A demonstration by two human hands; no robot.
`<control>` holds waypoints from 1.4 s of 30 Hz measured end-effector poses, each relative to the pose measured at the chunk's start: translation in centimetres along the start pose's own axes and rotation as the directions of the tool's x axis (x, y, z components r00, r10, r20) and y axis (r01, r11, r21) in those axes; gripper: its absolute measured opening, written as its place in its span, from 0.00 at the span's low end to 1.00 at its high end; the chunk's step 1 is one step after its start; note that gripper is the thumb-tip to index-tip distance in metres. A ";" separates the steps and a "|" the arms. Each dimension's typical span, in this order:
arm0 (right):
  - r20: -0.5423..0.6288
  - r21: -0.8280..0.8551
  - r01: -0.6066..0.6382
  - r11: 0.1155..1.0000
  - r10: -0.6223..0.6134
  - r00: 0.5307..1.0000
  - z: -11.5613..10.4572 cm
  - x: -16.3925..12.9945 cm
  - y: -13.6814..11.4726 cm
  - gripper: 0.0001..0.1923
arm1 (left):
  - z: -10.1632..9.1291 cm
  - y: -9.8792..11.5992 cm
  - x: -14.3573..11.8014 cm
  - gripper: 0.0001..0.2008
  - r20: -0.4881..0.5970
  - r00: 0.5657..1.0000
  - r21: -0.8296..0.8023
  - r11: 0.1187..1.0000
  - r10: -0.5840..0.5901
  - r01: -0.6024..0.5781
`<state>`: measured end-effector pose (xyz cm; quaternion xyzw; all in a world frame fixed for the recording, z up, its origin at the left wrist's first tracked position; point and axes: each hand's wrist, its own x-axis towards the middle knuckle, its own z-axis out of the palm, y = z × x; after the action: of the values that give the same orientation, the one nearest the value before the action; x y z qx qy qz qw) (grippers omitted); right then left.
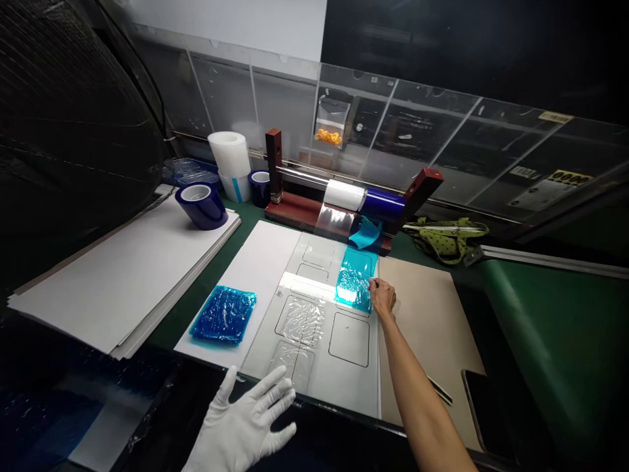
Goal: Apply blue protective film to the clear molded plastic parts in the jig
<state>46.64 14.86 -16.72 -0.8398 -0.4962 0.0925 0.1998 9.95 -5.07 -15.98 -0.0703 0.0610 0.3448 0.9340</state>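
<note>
My left hand [248,419], in a white glove, hovers flat with spread fingers over the near edge of a white template sheet [354,380] marked with several rounded rectangles. It holds nothing. My bare right hand [382,296] pinches the right edge of a crinkled blue film piece [354,282] lying on the sheet's upper right outline. Clear film pieces [301,321] cover two nearer outlines. A stack of blue film pieces [224,315] lies to the left on white paper.
A wooden dispenser [344,196] with clear and blue film rolls stands behind the sheet. A blue tape roll [201,204] rests on a pile of white boards [122,275] at left. A brown board [432,314] and a phone [491,406] lie at right.
</note>
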 end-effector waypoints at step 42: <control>-0.079 -0.258 0.471 0.844 -0.504 0.860 -8.7 -21.9 -6.9 0.18 | 13.1 -3.9 11.3 0.47 -0.016 0.981 -0.124 -0.974 0.195 0.191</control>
<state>33.50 -3.43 -6.85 -0.7075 -0.6851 -0.0802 0.1534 21.84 1.43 -4.59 -0.8977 -0.4286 0.1014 -0.0116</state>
